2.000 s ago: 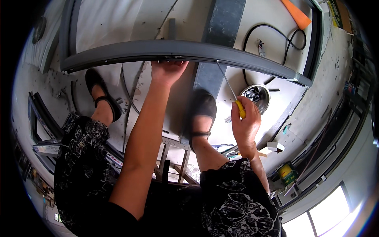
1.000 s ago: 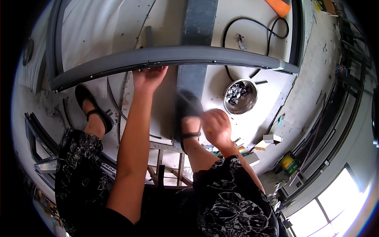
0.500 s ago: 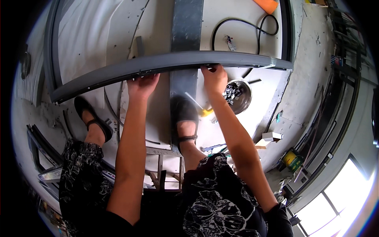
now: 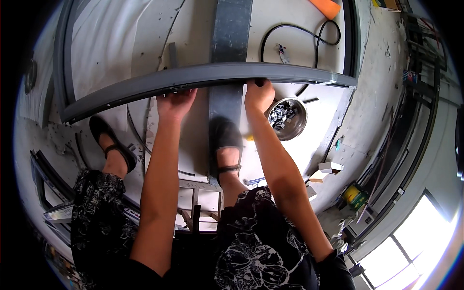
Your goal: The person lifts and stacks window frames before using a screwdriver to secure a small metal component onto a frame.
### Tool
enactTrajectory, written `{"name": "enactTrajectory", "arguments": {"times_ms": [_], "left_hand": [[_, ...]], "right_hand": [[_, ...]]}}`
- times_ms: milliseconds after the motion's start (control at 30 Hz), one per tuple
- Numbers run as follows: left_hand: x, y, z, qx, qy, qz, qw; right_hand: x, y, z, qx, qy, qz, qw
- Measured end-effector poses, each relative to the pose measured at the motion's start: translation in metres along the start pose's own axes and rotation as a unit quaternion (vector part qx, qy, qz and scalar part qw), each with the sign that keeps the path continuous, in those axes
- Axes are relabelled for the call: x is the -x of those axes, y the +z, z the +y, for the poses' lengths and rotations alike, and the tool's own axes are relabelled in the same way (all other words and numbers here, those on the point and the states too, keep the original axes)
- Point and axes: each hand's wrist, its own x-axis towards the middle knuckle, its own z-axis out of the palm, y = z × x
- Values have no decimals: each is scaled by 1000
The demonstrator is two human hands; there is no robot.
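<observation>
Touching the frame [image 4: 212,72], which crosses over the beam [image 4: 231,34], we seem to steady its near edge, left hand [image 4: 174,104] beneath, right hand [image 4: 259,97] curled against it, though with fingertips hidden we cannot tell if either pinches.

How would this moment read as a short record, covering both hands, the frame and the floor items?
left hand: at the frame's near edge, fingertips partly hidden
right hand: curled at the same edge, farther right
frame colour: grey
bowl: metal, round, holding small pieces
cable: black, looped
</observation>
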Motion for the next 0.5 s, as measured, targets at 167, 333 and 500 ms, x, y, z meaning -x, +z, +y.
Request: {"name": "enactTrajectory", "arguments": {"times_ms": [167, 333, 500], "left_hand": [[0, -3, 4, 18, 2, -23, 1000], [2, 2, 1, 23, 1, -5, 1000], [4, 1, 2, 17, -7, -28, 999]], "right_hand": [[12, 1, 23, -126, 1, -48, 991], [4, 1, 23, -70, -33, -34, 996], [35, -4, 0, -41, -112, -81, 990]]}}
